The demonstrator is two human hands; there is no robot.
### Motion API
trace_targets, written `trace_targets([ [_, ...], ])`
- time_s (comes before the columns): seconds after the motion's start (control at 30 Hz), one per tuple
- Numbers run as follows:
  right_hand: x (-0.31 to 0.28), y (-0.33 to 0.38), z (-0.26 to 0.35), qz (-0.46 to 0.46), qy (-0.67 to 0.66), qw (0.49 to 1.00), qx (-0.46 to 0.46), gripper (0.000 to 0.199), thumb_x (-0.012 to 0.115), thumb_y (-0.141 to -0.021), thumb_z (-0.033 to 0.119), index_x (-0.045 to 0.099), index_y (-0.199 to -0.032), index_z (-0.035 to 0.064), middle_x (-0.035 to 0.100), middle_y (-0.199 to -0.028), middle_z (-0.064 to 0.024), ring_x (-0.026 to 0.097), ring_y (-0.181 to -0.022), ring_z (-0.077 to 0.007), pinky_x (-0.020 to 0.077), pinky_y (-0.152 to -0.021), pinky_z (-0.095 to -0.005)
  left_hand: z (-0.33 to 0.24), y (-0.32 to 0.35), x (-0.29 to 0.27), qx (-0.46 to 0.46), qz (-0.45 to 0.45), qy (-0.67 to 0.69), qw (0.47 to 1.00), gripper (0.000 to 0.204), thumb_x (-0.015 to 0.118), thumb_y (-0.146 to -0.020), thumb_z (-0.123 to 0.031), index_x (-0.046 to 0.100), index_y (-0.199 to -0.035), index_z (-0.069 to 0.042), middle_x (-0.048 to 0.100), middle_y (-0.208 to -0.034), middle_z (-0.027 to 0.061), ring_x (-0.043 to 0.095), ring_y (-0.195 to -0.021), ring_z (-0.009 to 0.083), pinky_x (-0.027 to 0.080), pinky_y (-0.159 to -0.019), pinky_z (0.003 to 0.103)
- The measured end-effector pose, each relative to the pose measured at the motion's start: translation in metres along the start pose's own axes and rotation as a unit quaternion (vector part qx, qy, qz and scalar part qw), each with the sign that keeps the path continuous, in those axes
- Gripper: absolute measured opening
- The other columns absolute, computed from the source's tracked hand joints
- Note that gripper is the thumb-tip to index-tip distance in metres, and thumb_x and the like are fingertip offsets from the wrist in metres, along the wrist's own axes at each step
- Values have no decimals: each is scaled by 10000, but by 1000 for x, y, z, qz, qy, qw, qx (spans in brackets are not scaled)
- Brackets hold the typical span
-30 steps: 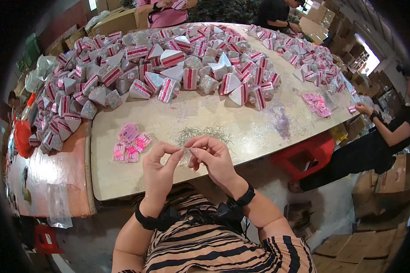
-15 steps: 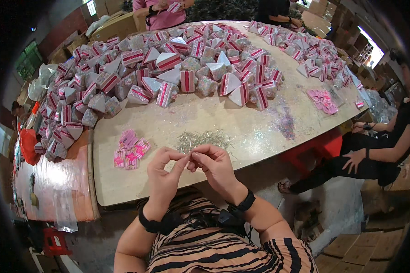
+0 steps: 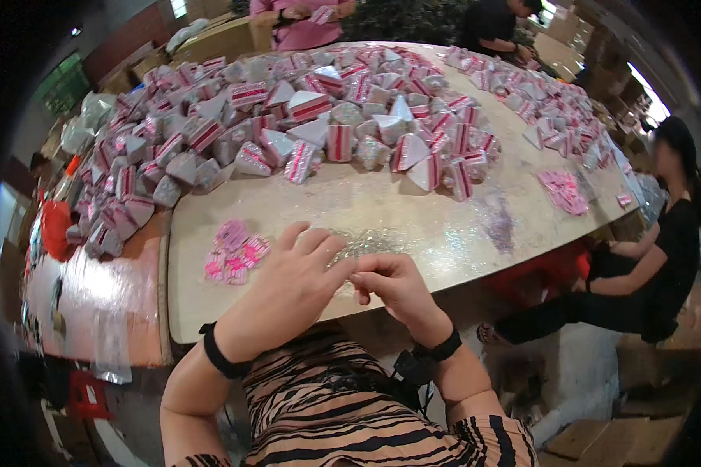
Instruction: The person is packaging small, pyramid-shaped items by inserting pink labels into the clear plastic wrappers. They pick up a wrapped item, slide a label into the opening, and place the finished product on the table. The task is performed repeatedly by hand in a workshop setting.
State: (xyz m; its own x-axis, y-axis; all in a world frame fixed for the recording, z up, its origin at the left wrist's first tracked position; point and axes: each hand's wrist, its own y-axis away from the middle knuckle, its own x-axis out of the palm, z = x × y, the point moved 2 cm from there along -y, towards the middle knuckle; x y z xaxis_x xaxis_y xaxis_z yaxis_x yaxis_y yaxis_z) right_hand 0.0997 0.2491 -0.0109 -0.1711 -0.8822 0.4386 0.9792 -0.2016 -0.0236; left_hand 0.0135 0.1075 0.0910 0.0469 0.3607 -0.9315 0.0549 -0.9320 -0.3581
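My left hand (image 3: 292,272) is stretched out palm down, its fingers apart, at the near edge of a pile of thin, silvery pin-like pieces (image 3: 382,243). Beside it, my right hand (image 3: 397,289) is closed in a pinch, thumb against forefinger. Whatever sits in that pinch is too small to make out. The left hand's thumb side comes close to the right fingertips; I cannot tell if they touch. Left of my left hand lies a small stack of pink-and-white striped cards (image 3: 230,261), partly overlapping one another.
A big heap of glittery cake-slice-shaped ornaments (image 3: 296,156) covers the table's far side (image 3: 210,311). Another heap (image 3: 553,117) lies at the far right, near more pink cards (image 3: 562,191). A person in black (image 3: 639,265) sits at right; two others work across the table.
My left hand has let go of its pinch and turned palm down with fingers spread. My right hand has shifted slightly right, still pinched. The view has swung a little.
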Motion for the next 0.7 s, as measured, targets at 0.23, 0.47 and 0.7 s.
trace_targets([
  [0.23,10,1,-2,5,100,995,7,25,668,-840,-5,664,-835,-30,614,-743,-35,582,-594,-92,490,-544,-229,12,17,17,-106,8,166,980,83,660,-761,-68,621,-807,-11,558,-812,131,563,-852,318,458,-739,387],
  [0.47,34,-1,10,-29,490,819,-297,110,672,-782,-55,651,-889,-38,599,-770,-110,600,-621,-211,488,-534,-291,52,22,46,-243,79,383,888,85,704,-741,-46,655,-736,24,636,-673,85,614,-630,197,466,-585,307],
  [0.7,32,-5,10,-8,619,670,-410,115,665,-738,4,587,-821,-3,493,-716,-98,547,-623,-254,458,-544,-344,80,14,66,-348,170,640,664,61,713,-745,-21,682,-763,28,662,-685,90,633,-626,155,512,-627,265],
])
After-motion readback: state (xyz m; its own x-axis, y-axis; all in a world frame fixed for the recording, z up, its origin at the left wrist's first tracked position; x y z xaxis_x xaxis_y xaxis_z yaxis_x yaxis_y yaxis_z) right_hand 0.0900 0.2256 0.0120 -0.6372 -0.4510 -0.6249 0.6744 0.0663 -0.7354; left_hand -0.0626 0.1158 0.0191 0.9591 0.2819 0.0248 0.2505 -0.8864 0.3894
